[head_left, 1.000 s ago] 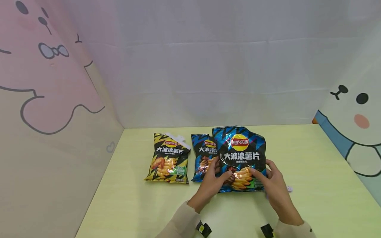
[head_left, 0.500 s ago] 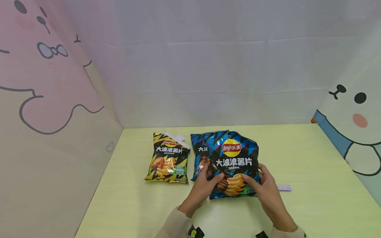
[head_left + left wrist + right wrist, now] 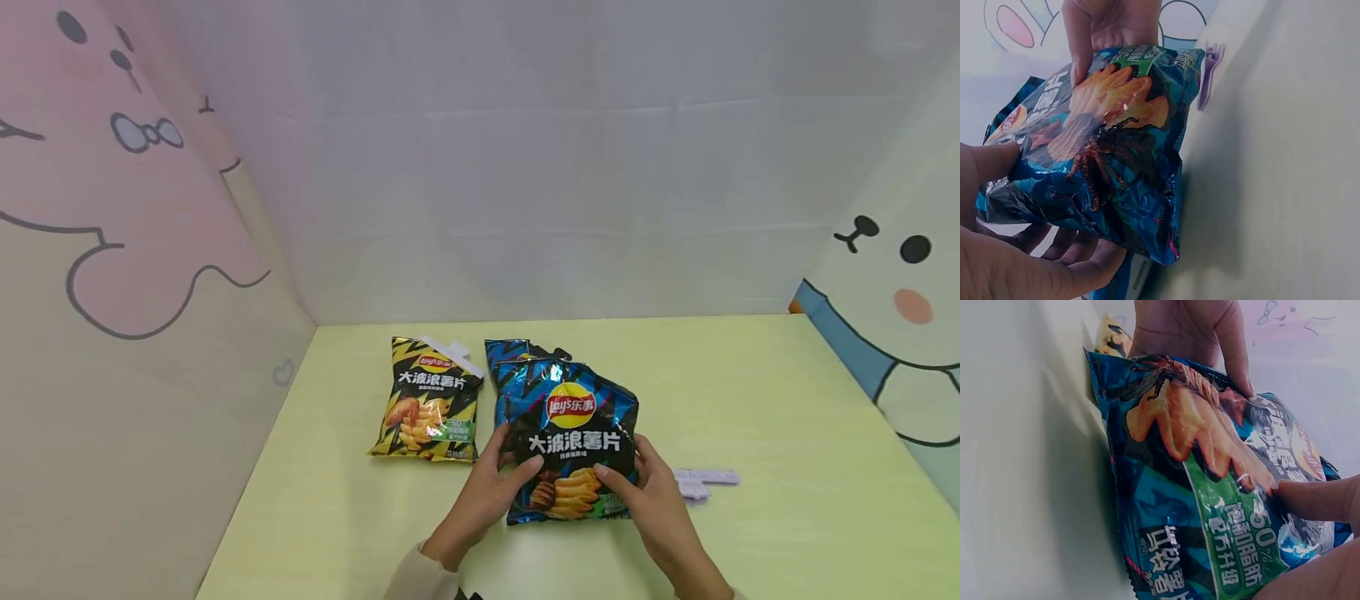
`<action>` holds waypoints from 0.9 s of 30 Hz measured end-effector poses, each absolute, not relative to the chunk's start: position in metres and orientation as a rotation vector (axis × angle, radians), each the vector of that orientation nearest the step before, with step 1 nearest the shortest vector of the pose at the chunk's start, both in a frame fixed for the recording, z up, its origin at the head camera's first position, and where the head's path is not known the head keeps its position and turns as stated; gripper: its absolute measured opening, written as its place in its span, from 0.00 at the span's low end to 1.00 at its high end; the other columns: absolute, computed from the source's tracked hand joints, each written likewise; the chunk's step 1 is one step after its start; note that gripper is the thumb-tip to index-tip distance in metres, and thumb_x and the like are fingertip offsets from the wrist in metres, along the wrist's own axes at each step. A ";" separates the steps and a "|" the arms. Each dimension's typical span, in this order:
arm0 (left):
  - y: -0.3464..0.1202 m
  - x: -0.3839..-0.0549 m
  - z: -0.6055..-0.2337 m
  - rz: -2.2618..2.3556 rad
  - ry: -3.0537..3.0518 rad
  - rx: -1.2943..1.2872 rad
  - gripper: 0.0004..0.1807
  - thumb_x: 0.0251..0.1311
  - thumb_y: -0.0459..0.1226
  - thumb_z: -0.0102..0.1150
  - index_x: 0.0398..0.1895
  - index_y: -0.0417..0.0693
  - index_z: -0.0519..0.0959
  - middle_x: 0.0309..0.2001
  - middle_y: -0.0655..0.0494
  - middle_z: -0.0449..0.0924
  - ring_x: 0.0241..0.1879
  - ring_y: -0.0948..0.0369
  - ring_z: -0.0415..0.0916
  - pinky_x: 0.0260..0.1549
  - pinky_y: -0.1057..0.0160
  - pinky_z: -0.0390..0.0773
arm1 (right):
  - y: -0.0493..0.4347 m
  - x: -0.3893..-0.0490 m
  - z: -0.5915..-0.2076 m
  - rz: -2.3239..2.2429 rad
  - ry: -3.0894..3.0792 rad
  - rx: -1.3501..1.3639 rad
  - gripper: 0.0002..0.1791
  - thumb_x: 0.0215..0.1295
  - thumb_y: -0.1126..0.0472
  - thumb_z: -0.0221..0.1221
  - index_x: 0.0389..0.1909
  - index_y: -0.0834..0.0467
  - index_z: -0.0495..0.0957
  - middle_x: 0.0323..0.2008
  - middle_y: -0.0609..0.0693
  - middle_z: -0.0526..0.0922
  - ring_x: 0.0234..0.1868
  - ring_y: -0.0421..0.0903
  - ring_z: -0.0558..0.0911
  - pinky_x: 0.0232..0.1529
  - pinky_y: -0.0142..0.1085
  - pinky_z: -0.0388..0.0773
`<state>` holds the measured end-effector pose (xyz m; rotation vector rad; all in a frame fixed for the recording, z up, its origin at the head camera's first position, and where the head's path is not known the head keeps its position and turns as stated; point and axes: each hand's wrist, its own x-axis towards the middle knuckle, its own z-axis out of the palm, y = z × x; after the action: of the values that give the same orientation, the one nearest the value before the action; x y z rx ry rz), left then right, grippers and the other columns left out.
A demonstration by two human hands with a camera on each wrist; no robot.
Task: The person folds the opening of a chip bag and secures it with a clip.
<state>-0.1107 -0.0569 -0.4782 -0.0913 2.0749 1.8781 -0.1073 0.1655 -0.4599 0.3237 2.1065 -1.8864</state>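
Both hands hold a blue and black chip bag, its front facing the head camera and its upper right corner sloping. My left hand grips its left side, thumb on the front and fingers behind. On the opposite side my right hand grips it the same way. In the left wrist view, the bag is tilted, its bottom seam towards the table. A second blue chip bag lies behind, mostly hidden by the held one. Beside my right hand lies a pale purple bag clip.
A yellow and black chip bag lies to the left, with a white clip across its upper right corner. The pale yellow table meets a white back wall and printed side panels.
Both hands have carried the held blue bag left and nearer to me. It now covers more of the second blue bag, and the purple clip has come into fuller view.
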 end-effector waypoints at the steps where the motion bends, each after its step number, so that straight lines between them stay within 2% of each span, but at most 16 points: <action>1: -0.058 -0.109 -0.479 1.880 2.069 -0.091 0.46 0.67 0.53 0.61 0.80 0.45 0.50 0.71 0.38 0.67 0.68 0.43 0.68 0.62 0.40 0.76 | 0.165 -0.106 -0.461 -1.878 2.108 0.331 0.37 0.72 0.62 0.60 0.76 0.54 0.54 0.70 0.62 0.72 0.61 0.46 0.79 0.53 0.29 0.80; 10: -0.076 -0.099 -0.488 1.873 2.047 -0.095 0.41 0.67 0.53 0.62 0.76 0.47 0.58 0.69 0.40 0.69 0.67 0.45 0.70 0.60 0.41 0.78 | 0.153 -0.098 -0.473 -1.826 2.116 0.327 0.38 0.70 0.63 0.61 0.76 0.58 0.54 0.68 0.66 0.73 0.65 0.56 0.76 0.63 0.48 0.78; 18: -0.087 -0.096 -0.491 1.879 1.983 -0.097 0.42 0.67 0.50 0.62 0.77 0.46 0.55 0.72 0.39 0.64 0.65 0.47 0.71 0.58 0.45 0.81 | 0.146 -0.095 -0.477 -1.819 2.101 0.338 0.38 0.69 0.63 0.63 0.76 0.57 0.56 0.66 0.66 0.74 0.63 0.55 0.79 0.61 0.47 0.80; 23: -0.091 -0.095 -0.493 1.892 1.923 -0.129 0.44 0.67 0.49 0.62 0.79 0.46 0.52 0.73 0.37 0.62 0.66 0.45 0.70 0.56 0.45 0.82 | 0.147 -0.096 -0.478 -1.796 2.109 0.310 0.40 0.67 0.56 0.65 0.75 0.55 0.57 0.66 0.65 0.76 0.60 0.53 0.81 0.58 0.46 0.82; 27: -0.093 -0.094 -0.493 1.885 1.920 -0.137 0.46 0.67 0.50 0.63 0.80 0.46 0.51 0.73 0.37 0.63 0.66 0.45 0.70 0.55 0.45 0.82 | 0.151 -0.102 -0.477 -1.801 2.128 0.268 0.39 0.67 0.48 0.64 0.74 0.54 0.59 0.66 0.63 0.76 0.59 0.51 0.81 0.60 0.47 0.81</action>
<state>-0.0945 -0.0934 -0.4933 -0.1373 1.9200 1.8853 -0.1025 0.1515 -0.4766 0.2679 2.1281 -1.8005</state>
